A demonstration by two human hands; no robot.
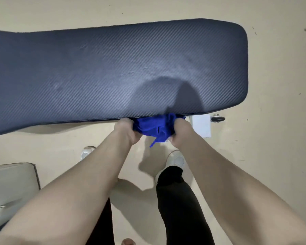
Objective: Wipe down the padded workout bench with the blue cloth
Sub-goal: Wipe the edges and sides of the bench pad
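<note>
Bench (pixel 113 68), ribbed dark padding; both hands bunch soft blue cloth (pixel 154 129).

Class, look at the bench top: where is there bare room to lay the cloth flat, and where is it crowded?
The whole bench pad is bare, from its rounded right end to the frame's left edge. The crowded spot is its near edge, where the left hand and right hand bunch the cloth.

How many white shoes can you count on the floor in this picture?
2: one white shoe left of the left forearm, the other white shoe between the forearms, below the blue cloth. Both are partly hidden.
</note>
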